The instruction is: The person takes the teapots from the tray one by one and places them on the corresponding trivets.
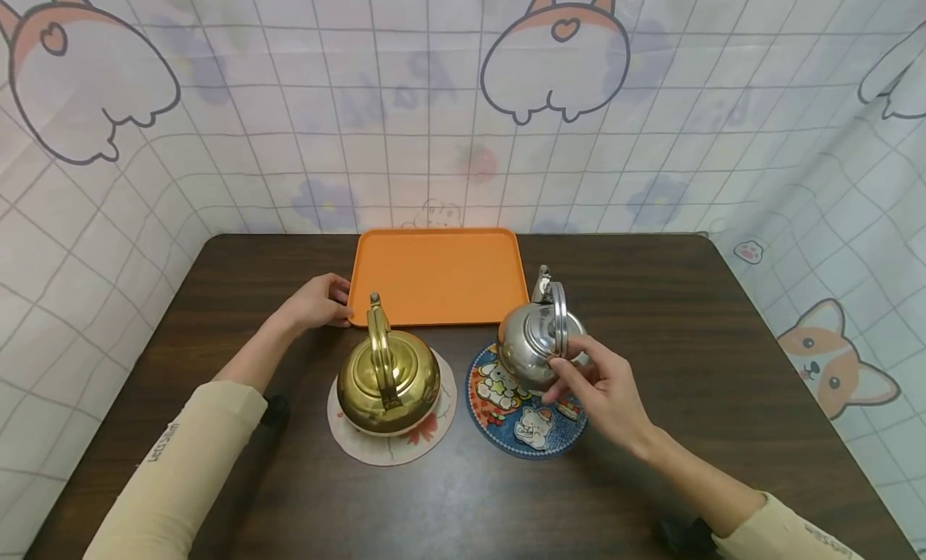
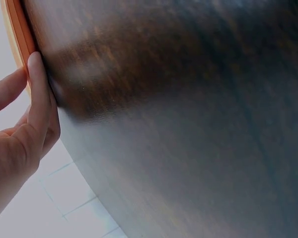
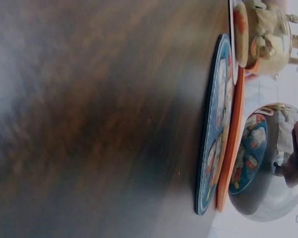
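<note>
My right hand (image 1: 604,387) grips the handle of a shiny silver kettle (image 1: 531,339). In the right wrist view the kettle (image 3: 270,183) hangs above a round blue cartoon mat (image 1: 531,431), with a gap below its base. My left hand (image 1: 318,303) is at the left front corner of an orange tray (image 1: 437,275). In the left wrist view, the thumb and fingers (image 2: 37,94) pinch the tray's rim (image 2: 21,32). A gold kettle (image 1: 391,379) stands on a round pale floral mat (image 1: 423,443), between the hands.
The dark wooden table (image 1: 637,279) meets a cloth wall (image 1: 434,142) with a grid and corgi pattern behind and at both sides. The tray lies near the table's back edge, behind both mats. Dark straps show at both wrists.
</note>
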The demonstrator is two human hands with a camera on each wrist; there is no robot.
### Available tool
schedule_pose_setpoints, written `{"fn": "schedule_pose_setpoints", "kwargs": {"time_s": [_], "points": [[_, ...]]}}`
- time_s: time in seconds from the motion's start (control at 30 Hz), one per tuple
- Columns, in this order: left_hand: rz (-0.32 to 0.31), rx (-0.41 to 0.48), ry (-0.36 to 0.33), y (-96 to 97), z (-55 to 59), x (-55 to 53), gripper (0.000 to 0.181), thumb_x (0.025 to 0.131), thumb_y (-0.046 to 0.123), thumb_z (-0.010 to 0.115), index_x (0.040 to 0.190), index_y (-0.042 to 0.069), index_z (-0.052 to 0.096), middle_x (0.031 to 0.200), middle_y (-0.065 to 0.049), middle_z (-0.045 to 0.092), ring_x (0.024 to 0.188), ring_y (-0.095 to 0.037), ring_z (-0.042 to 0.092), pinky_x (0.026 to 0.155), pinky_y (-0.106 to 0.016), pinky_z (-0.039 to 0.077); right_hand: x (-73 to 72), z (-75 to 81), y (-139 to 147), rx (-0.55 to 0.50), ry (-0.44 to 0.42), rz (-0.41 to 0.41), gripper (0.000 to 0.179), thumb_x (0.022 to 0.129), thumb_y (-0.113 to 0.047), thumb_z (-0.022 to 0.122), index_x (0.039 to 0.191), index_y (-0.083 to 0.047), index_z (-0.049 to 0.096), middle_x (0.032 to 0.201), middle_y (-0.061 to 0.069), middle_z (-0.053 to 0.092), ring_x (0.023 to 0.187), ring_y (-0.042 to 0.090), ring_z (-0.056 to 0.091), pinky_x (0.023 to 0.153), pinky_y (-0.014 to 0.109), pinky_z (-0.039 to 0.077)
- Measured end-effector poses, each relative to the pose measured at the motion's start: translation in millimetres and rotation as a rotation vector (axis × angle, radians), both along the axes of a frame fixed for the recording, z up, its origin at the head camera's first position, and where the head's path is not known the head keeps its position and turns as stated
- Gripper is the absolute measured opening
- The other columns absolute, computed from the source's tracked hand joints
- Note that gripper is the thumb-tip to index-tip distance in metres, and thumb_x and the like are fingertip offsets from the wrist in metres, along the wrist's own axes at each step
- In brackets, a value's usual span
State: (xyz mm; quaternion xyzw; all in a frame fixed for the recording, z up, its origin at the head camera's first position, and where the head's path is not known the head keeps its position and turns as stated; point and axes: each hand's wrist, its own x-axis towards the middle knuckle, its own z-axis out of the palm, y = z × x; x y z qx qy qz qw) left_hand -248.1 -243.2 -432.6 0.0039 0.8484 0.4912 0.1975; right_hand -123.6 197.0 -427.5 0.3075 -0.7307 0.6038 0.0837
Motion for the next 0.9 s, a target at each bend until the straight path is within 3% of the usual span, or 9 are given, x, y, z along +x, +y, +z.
{"fn": "schedule_pose_setpoints", "kwargs": {"time_s": [0.33, 0.6, 0.9], "points": [[-0.007, 0.001, 0.000, 1.4, -0.4, 3.4, 0.057, 0.099, -0.009, 0.058, 0.147, -0.018, 0.029, 0.129, -0.035, 0.045, 0.098, -0.034, 0.065, 0.083, -0.037, 0.063, 14.5, -1.7, -2.3, 0.007, -0.026, 0.030, 0.028, 0.093, 0.020, 0.060, 0.118, 0.005, 0.061, 0.094, 0.025, 0.058, 0.058, 0.026, 0.071, 0.058, 0.035, 0.063], [-0.017, -0.005, 0.015, 1.9, 1.7, 4.6, 0.053, 0.100, -0.009, 0.057, 0.146, -0.019, 0.032, 0.128, -0.035, 0.046, 0.100, -0.036, 0.065, 0.083, -0.036, 0.063, 20.3, -7.8, -4.2, 0.038, -0.025, 0.042, 0.030, 0.091, 0.021, 0.062, 0.114, 0.002, 0.063, 0.092, 0.016, 0.061, 0.056, 0.019, 0.070, 0.051, 0.033, 0.061], [-0.026, 0.021, 0.005, -2.8, -1.9, 6.9, 0.055, 0.100, -0.007, 0.057, 0.147, -0.019, 0.029, 0.127, -0.034, 0.046, 0.097, -0.031, 0.066, 0.083, -0.038, 0.063, 21.3, -14.5, -5.9, 0.059, -0.025, 0.066, 0.029, 0.090, 0.020, 0.065, 0.111, 0.000, 0.063, 0.091, 0.015, 0.066, 0.057, 0.015, 0.069, 0.048, 0.035, 0.060]]}}
